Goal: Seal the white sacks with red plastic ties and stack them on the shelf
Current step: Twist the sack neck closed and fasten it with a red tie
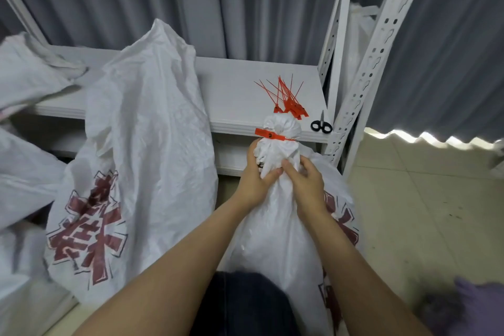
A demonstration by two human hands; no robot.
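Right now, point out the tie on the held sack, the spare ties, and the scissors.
red tie (pixel 266 133), head view, its flat tag end.
spare ties (pixel 290 106), head view, the bunched heads.
scissors (pixel 321 124), head view, where the black handles meet.

1 head-worn wide-angle view looks forward and steeply down, close over the tied sack (pixel 272 240), facing the shelf (pixel 231 84) just ahead.

Two bare forearms (pixel 177 259), with a bare left hand (pixel 253 181) and right hand (pixel 306 185); dark blue denim trousers (pixel 240 305) cover the lap.
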